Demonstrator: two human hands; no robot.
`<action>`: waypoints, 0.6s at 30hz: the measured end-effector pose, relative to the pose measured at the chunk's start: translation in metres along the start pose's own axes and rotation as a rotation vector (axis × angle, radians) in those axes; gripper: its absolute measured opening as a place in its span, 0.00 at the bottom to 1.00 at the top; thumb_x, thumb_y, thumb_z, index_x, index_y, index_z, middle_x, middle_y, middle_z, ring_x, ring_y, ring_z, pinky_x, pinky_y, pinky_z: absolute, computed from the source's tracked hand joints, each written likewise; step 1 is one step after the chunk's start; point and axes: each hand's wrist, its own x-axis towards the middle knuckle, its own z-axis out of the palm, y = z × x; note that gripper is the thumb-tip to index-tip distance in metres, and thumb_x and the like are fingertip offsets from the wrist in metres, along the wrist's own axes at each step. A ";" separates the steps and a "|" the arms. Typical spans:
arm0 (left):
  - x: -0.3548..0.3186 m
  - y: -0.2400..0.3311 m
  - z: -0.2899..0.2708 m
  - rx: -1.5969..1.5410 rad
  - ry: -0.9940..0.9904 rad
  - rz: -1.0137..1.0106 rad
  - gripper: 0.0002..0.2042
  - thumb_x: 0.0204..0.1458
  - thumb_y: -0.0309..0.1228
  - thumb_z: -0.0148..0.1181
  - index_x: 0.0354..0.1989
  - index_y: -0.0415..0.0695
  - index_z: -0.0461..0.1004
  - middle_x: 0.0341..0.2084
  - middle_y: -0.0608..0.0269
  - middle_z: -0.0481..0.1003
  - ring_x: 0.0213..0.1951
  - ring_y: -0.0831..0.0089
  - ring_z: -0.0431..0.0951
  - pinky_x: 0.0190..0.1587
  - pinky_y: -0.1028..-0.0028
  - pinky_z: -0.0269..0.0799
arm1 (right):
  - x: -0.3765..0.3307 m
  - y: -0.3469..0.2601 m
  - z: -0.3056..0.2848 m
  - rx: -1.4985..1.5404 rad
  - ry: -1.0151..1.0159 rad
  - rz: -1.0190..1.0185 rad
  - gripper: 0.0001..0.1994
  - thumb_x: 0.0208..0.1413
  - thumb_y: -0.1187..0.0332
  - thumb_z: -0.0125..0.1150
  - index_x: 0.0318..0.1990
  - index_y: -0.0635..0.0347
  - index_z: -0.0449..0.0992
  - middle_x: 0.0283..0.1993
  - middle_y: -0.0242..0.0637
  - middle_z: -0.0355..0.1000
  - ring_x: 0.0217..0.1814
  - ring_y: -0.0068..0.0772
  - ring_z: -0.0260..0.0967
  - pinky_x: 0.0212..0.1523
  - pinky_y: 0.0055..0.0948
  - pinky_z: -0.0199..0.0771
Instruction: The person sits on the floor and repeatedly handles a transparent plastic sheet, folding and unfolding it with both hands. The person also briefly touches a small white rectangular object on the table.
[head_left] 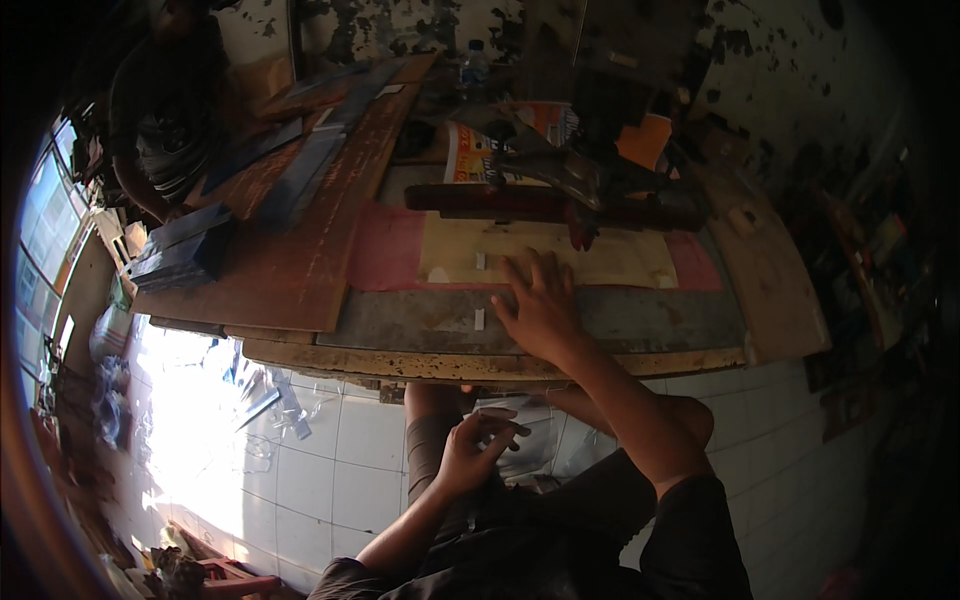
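Note:
My right hand (541,305) lies palm down with its fingers spread over the lower edge of a pale yellow sheet (600,257). A pink sheet (385,247) shows at both ends of the yellow one. One small white piece (481,261) rests on the yellow sheet, left of my fingertips; another small white piece (479,319) is on the grey board (400,317) nearer me. Over my lap, my left hand (474,450) is curled with thumb and fingers close together; what they hold, if anything, is too small to make out.
A dark metal tool with a red tip (582,232) and a dark red bar (470,203) lie beyond the sheet. Left stand a brown board (270,290), a blue-grey box (182,245) and another person (165,130). A bottle (474,66) stands behind; plastic scraps (290,410) litter the floor.

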 end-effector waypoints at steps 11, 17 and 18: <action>0.000 -0.001 -0.004 -0.023 0.000 0.003 0.13 0.66 0.26 0.63 0.56 0.37 0.76 0.41 0.55 0.87 0.40 0.73 0.87 0.45 0.74 0.80 | -0.025 0.008 -0.023 0.015 -0.041 -0.094 0.30 0.74 0.53 0.52 0.73 0.66 0.64 0.79 0.52 0.57 0.84 0.52 0.51 0.81 0.59 0.49; 0.004 -0.001 -0.002 -0.063 -0.005 0.017 0.13 0.66 0.25 0.63 0.56 0.36 0.76 0.42 0.55 0.87 0.41 0.73 0.87 0.45 0.73 0.81 | -0.011 0.022 -0.001 -0.035 0.017 -0.110 0.33 0.75 0.51 0.48 0.76 0.68 0.60 0.82 0.55 0.53 0.84 0.56 0.50 0.81 0.59 0.49; 0.004 -0.002 0.000 -0.082 -0.002 0.018 0.13 0.66 0.25 0.63 0.56 0.36 0.75 0.42 0.55 0.87 0.42 0.72 0.87 0.45 0.73 0.81 | -0.004 0.024 0.001 -0.020 0.017 -0.105 0.33 0.75 0.51 0.48 0.76 0.68 0.60 0.82 0.55 0.53 0.85 0.56 0.50 0.82 0.59 0.48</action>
